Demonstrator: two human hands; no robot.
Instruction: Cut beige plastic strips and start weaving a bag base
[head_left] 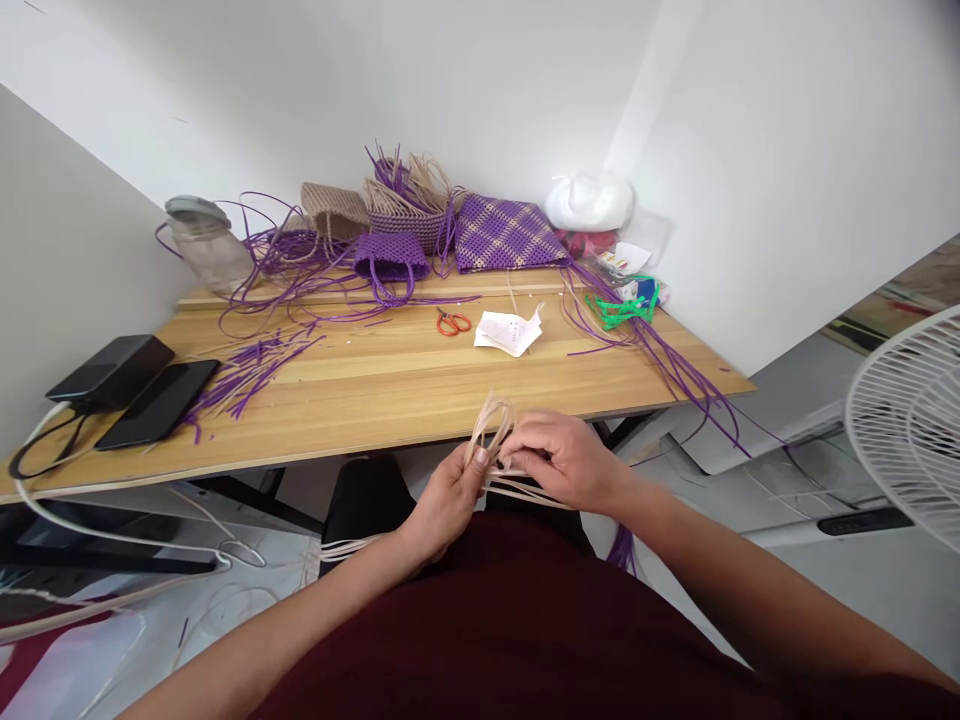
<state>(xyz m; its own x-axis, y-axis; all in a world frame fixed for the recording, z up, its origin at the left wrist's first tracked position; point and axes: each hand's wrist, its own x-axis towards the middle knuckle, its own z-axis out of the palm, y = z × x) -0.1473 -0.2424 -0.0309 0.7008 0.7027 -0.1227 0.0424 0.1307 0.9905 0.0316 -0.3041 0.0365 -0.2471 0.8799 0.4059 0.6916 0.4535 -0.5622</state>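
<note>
Both of my hands meet in front of my lap, below the near edge of the wooden table [390, 390]. My left hand [444, 505] pinches a bundle of beige weaving strips [491, 420], which loop upward above my fingers. My right hand [559, 462] is closed round the same strips from the right, and loose ends trail out below it. More beige strips run off to the left under my left wrist.
Farther back on the table lie purple strips [247, 370], woven purple and beige baskets [390, 255], a woven purple mat [502, 235], orange scissors [452, 322], a crumpled paper [510, 332], a jar [206, 245] and two phones [157, 402]. A white fan [911, 420] stands at right.
</note>
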